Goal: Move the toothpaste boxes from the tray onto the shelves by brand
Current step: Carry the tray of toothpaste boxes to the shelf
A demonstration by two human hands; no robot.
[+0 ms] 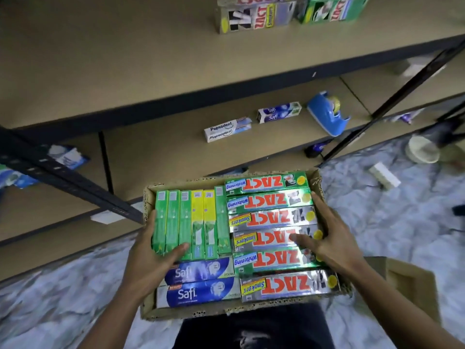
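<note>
Head view is showing a cardboard tray (151, 311) sitting in the lower middle of the frame, packed tight with toothpaste boxes. Red-lettered Zact boxes (271, 217) are filling its right half, green and yellow boxes (191, 222) are standing in a row at its upper left, and two blue Safi boxes (201, 283) are lying at its lower left.

The left hand (151, 258) is gripping the tray's left wall, thumb lying over the green boxes. The right hand (327, 238) is gripping the right wall the same way, thumb pressing on a silver Zact box. Neither hand is taking a single box yet.

Across the top of the frame the upper shelf (125, 71) is carrying Zact packs (254, 16). The lower shelf (163, 149) in the middle of the frame is holding a Pepsodent box (227, 129), a Safi pack (279, 112) and a blue tape dispenser (327, 114).

Each box is probably going to feel light and stiff, though thin card dents under a hard squeeze. The foil-faced ones are likely slippery. Since the rows are sitting touching, lifting one end first and then pinching the long narrow edges near the middle looks safest.
</note>
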